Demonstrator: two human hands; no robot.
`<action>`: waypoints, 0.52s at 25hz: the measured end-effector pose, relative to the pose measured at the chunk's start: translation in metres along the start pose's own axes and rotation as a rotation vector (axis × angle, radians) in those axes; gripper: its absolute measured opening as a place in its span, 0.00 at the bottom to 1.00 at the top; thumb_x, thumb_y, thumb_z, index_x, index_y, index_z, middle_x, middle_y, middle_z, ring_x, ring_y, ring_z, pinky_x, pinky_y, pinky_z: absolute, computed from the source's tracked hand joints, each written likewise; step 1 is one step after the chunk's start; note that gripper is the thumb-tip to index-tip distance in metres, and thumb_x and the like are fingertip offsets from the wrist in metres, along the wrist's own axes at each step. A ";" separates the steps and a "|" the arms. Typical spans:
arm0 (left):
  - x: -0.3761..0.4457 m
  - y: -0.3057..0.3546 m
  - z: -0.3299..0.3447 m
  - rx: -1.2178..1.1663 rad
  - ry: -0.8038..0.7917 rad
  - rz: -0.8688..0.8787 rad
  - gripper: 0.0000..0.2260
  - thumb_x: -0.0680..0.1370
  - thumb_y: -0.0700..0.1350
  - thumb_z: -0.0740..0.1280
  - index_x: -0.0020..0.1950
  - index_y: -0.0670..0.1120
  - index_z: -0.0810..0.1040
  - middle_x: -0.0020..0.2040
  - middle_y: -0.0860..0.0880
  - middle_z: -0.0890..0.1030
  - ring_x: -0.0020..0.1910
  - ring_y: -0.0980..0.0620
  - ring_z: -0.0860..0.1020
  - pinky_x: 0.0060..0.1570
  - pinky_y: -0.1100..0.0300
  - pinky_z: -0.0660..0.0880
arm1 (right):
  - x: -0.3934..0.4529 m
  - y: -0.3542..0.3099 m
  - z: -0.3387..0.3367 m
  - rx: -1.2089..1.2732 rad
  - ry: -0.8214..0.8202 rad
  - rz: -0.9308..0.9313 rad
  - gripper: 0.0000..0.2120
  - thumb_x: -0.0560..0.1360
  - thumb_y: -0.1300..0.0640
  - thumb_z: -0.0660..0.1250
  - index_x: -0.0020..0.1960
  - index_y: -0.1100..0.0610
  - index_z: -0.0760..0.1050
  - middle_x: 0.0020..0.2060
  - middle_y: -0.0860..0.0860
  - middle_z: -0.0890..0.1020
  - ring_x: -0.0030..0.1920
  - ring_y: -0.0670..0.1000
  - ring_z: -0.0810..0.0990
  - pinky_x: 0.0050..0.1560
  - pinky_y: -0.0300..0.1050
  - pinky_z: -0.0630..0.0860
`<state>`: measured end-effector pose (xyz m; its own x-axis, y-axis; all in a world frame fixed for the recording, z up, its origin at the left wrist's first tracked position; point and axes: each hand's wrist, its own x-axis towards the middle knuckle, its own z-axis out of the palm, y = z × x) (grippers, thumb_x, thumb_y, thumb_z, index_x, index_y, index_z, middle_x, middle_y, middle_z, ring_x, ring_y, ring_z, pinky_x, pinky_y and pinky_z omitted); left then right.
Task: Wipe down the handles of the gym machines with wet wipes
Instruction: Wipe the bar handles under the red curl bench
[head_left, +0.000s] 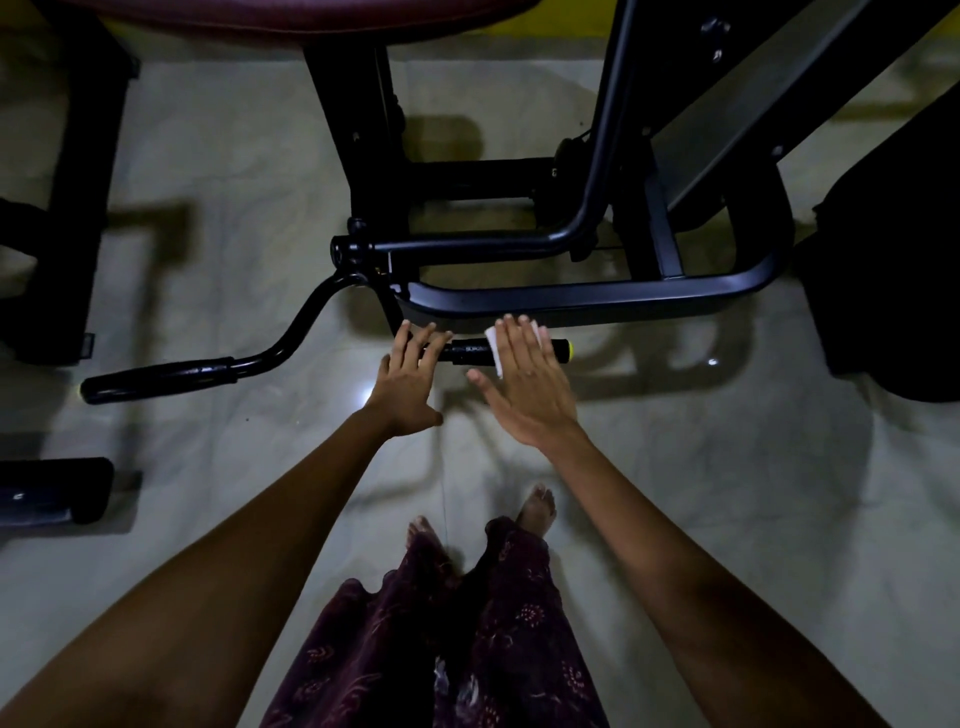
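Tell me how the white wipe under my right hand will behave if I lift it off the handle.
The wipe looks thin and folds over the handle under the right hand, so it is probably floppy and very light. Being wet, it may cling to the grip.

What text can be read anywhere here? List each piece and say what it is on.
Only one marking shows: small pale lettering on the black handle, between the left hand and the right hand that presses the wet wipe onto it. It is too small and blurred to read.
No other text is visible.
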<state>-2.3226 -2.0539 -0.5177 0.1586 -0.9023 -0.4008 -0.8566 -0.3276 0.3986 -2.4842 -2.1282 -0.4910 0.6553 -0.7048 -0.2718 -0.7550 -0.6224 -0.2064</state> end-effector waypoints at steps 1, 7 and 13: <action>0.000 0.001 -0.002 0.003 -0.014 -0.004 0.49 0.67 0.45 0.77 0.77 0.46 0.47 0.78 0.45 0.46 0.75 0.43 0.37 0.71 0.43 0.53 | -0.003 -0.001 0.002 -0.044 -0.002 -0.054 0.41 0.71 0.32 0.31 0.74 0.59 0.36 0.76 0.56 0.44 0.75 0.52 0.39 0.71 0.45 0.30; 0.000 -0.001 -0.003 -0.030 -0.018 0.018 0.51 0.66 0.44 0.77 0.77 0.42 0.45 0.78 0.43 0.44 0.75 0.41 0.37 0.74 0.47 0.50 | 0.001 0.007 -0.002 -0.019 -0.007 0.118 0.44 0.72 0.31 0.32 0.76 0.62 0.43 0.76 0.58 0.49 0.76 0.53 0.44 0.74 0.47 0.35; 0.002 -0.003 -0.006 -0.020 -0.084 -0.003 0.52 0.67 0.46 0.77 0.77 0.43 0.43 0.78 0.45 0.43 0.75 0.42 0.35 0.73 0.45 0.51 | -0.019 0.001 0.008 -0.126 -0.021 -0.075 0.41 0.69 0.33 0.25 0.74 0.57 0.34 0.76 0.56 0.42 0.74 0.51 0.36 0.71 0.45 0.30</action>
<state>-2.3171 -2.0569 -0.5146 0.1189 -0.8751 -0.4692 -0.8460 -0.3366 0.4135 -2.4974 -2.1129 -0.4934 0.7079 -0.6486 -0.2796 -0.6944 -0.7114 -0.1077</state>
